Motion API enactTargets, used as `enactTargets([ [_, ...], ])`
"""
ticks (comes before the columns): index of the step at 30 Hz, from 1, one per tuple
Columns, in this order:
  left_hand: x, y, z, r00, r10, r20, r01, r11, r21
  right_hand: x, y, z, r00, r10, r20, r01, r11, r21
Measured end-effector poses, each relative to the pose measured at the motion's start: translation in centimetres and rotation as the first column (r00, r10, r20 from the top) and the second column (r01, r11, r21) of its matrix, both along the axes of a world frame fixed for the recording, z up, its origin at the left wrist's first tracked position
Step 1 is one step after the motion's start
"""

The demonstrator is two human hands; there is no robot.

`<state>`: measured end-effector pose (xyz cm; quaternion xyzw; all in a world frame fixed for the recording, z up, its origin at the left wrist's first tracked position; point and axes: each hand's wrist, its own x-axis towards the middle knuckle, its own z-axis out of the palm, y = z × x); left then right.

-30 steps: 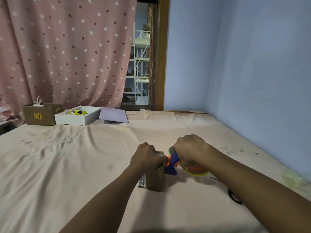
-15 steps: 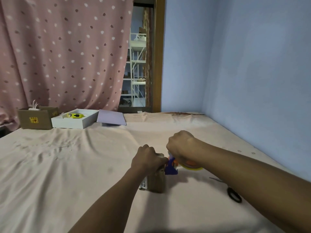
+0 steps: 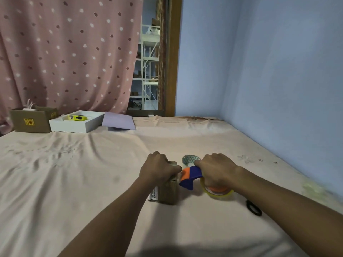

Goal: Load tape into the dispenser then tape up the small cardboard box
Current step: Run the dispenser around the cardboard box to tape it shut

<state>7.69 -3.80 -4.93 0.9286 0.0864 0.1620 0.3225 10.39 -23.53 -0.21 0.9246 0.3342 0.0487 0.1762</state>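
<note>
Bed sheet (image 3: pixel 92 173), pale pink, creased, spread across the whole foreground up to the blue wall (image 3: pixel 278 80). Curtain (image 3: pixel 70 52), pink with light and dark spots, hung at far left beside a wooden door frame (image 3: pixel 173 56). Brown carton (image 3: pixel 31 120), open-topped with a yellow label, at the far left edge of the sheet; white tray (image 3: pixel 74 125) just beside it, holding a yellow object (image 3: pixel 78 118); lilac sheet of card (image 3: pixel 118 123) next along. Right hand (image 3: pixel 217 170) closed in a fist around the tape dispenser (image 3: pixel 191 176) — blue and orange body, nose touching the upper right edge of the small cardboard box (image 3: pixel 166 191). Left hand (image 3: pixel 159 168) curled down over the top of that box, fingers wrapped on it, pressing it to the sheet. Box upright at centre foreground, a printed label on its left face. Tape roll (image 3: pixel 216 192), yellowish clear, mounted on the dispenser under the right hand. Patterned disc (image 3: pixel 190 159) lying flat just behind the dispenser — kind not discernible. Black loop (image 3: pixel 253 208) on the sheet near the right forearm, partly hidden.
</note>
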Motion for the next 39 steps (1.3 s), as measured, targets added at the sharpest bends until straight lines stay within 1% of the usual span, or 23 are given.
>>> enactTargets([
  [3, 0.0, 0.0, 0.1, 1.0, -0.01, -0.005, 0.01, 1.0, 0.012, 0.1, 0.2, 0.1, 1.0, 0.008, 0.008, -0.008, 1.0, -0.006],
  [9, 0.0, 0.0, 0.2, 1.0, -0.003, -0.022, 0.002, 1.0, -0.018, 0.5, 1.3, 1.6, 0.997, 0.052, 0.049, -0.046, 0.992, -0.118],
  [15, 0.0, 0.0, 0.1, 0.999, 0.007, -0.035, -0.008, 1.0, -0.019, 0.3, 1.2, 0.9, 0.999, 0.026, 0.037, -0.021, 0.994, -0.112],
  [21, -0.1, -0.1, 0.4, 0.999, 0.019, -0.051, -0.019, 1.0, 0.001, -0.5, 2.2, 2.2, 0.993, 0.095, 0.071, -0.077, 0.973, -0.218],
  [25, -0.1, -0.3, 0.5, 0.997, 0.01, -0.074, -0.01, 1.0, 0.008, -0.9, 3.3, 3.1, 0.991, 0.094, 0.093, -0.065, 0.959, -0.275],
  [27, -0.2, -0.1, 0.5, 0.998, 0.022, -0.065, -0.021, 1.0, 0.018, -1.1, 3.3, 2.6, 0.986, 0.104, 0.127, -0.05, 0.928, -0.369],
  [29, -0.2, 0.2, 0.3, 0.998, 0.037, -0.041, -0.036, 0.999, 0.016, -1.0, 2.3, 1.2, 0.987, 0.109, 0.115, -0.037, 0.862, -0.505],
  [30, -0.1, 0.4, 0.2, 0.999, 0.03, -0.036, -0.03, 1.0, 0.008, -1.0, 1.4, 1.3, 0.99, 0.087, 0.108, -0.022, 0.868, -0.497],
  [31, -0.1, 0.3, 0.2, 0.999, 0.031, -0.032, -0.031, 1.0, -0.002, -1.0, 0.7, 2.3, 0.992, 0.076, 0.103, -0.021, 0.891, -0.454],
  [33, 0.1, 0.1, 0.6, 0.997, 0.035, -0.07, -0.035, 0.999, 0.011, -1.0, -0.5, 5.1, 0.992, 0.041, 0.116, 0.007, 0.925, -0.38],
  [36, 0.5, -0.4, 0.8, 0.995, 0.035, -0.091, -0.035, 0.999, 0.007, -0.5, -1.4, 8.6, 0.983, 0.0, 0.183, 0.068, 0.93, -0.362],
  [39, 0.2, -0.3, 0.7, 0.995, 0.044, -0.086, -0.046, 0.998, -0.032, -0.2, -1.3, 9.5, 0.982, -0.005, 0.19, 0.075, 0.927, -0.367],
])
